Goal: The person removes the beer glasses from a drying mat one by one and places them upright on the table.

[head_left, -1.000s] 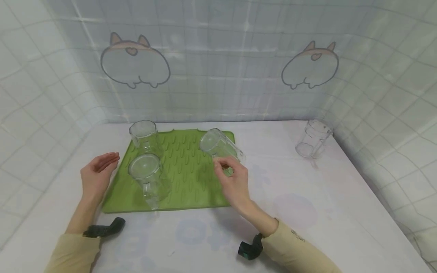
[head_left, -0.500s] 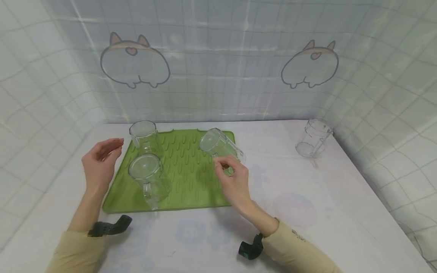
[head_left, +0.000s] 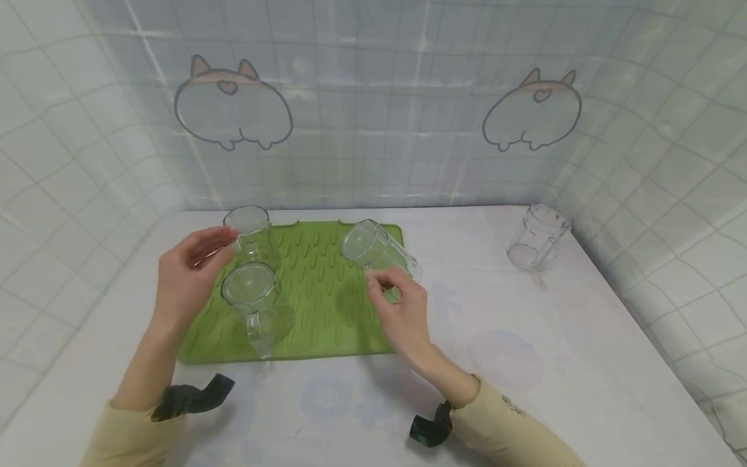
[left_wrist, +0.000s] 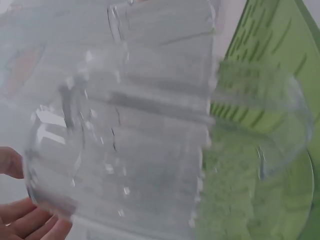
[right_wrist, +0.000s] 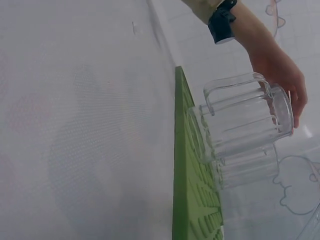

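Observation:
My right hand (head_left: 403,314) pinches the handle of a clear glass mug (head_left: 382,254) at the green mat's right edge. That mug leans sideways; whether it touches the mat is unclear. My left hand (head_left: 189,275) is beside two more glass mugs at the mat's left, fingers loosely bent and thumb apart. The front-left mug (head_left: 251,295) stands base up, as the right wrist view also shows. Behind it is the back-left mug (head_left: 248,224), partly covered by my left fingertips. In the left wrist view, fingers (left_wrist: 30,220) appear beside a mug's end; contact cannot be told.
The ribbed green mat (head_left: 315,305) lies on a white patterned table (head_left: 332,415). Another glass mug (head_left: 533,240) stands at the table's far right, off the mat. A tiled-print curtain (head_left: 373,130) encloses the back and sides.
My left hand has moved right and farther back, from beside the mat to over its left edge near the mugs. My right hand and its mug have stayed in place.

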A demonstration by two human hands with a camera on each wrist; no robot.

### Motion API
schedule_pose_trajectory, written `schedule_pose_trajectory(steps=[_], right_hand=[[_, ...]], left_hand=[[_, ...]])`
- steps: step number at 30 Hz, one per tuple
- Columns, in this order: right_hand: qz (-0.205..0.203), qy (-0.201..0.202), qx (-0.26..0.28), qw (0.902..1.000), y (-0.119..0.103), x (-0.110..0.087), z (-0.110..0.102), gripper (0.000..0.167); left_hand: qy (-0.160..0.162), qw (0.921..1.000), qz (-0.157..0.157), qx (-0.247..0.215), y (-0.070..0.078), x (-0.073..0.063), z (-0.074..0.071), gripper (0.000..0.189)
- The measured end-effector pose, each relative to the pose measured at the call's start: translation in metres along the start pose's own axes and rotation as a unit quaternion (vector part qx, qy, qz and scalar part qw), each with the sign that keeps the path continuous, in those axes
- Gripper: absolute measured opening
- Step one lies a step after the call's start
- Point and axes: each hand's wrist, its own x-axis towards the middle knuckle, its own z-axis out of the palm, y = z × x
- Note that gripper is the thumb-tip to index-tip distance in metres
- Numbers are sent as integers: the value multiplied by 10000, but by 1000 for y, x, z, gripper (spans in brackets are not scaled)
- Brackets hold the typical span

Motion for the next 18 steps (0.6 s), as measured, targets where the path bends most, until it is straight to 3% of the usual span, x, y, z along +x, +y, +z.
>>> schedule_pose_trajectory(steps=[7, 13, 18], right_hand=[[-80, 0, 81, 9999, 1, 2, -2, 14], [-46, -43, 55, 10000, -2, 2, -2, 14], [-135, -66, 22, 9999, -4, 2, -2, 13]], left_hand=[[-125, 9995, 274, -108, 17, -6, 11, 36], [-472, 9978, 251, -385, 27, -13, 22, 40], [-549, 9971, 460, -253, 36, -20, 33, 42]])
